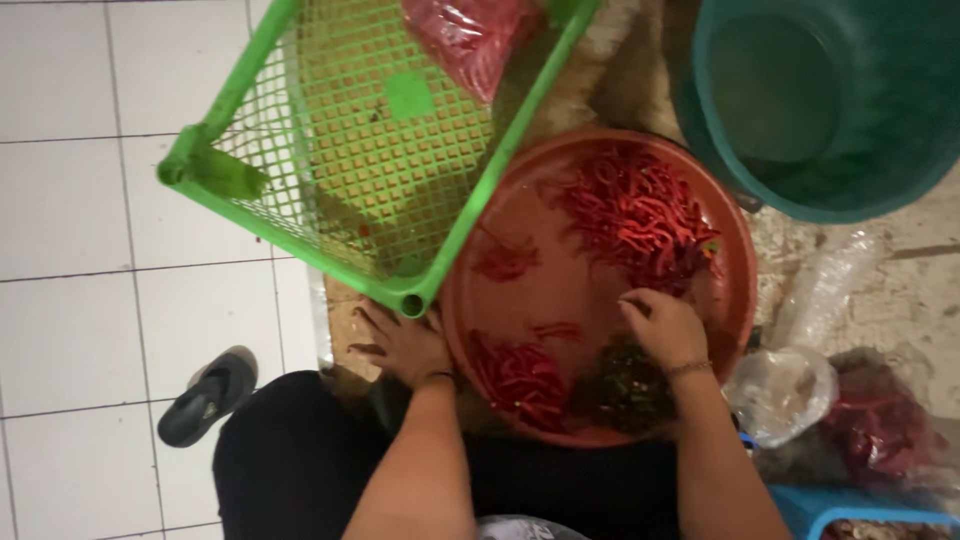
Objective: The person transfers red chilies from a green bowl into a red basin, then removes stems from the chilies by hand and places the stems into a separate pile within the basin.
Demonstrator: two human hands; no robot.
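**Hands at a tray of red chillies**

A round, shallow, reddish-brown plastic tray (480,300) sits on the floor in front of the seated person, and around it the place is crowded. A bright green plastic lattice crate (380,150) tilts over the tray's left rim, its lower corner just beside the left hand (405,345); a clear bag of red chillies (465,35) lies in the crate's far end. A large teal plastic bucket (820,100) stands just beyond the tray's upper right edge. To the right, crumpled clear plastic bags (785,390) lie beside a heap of more red chillies (880,425), with a blue plastic container (850,510) at the bottom corner. A black sandal (205,395) rests on the white floor tiles (70,200), well apart to the left.

Inside the tray, the large heap of long red chillies (640,215) fills the upper right part; the pods lie tangled, pointing every way. A smaller heap of red chillies (520,375) lies near the person, with a dark pile of stems (625,390) right of it.

The left hand lies spread and flat, fingers splayed, against the tray's left rim, gripping nothing that I can see. The right hand (665,325) reaches into the tray at the near edge of the large heap, fingers curled down; whether it pinches a chilli I cannot tell.
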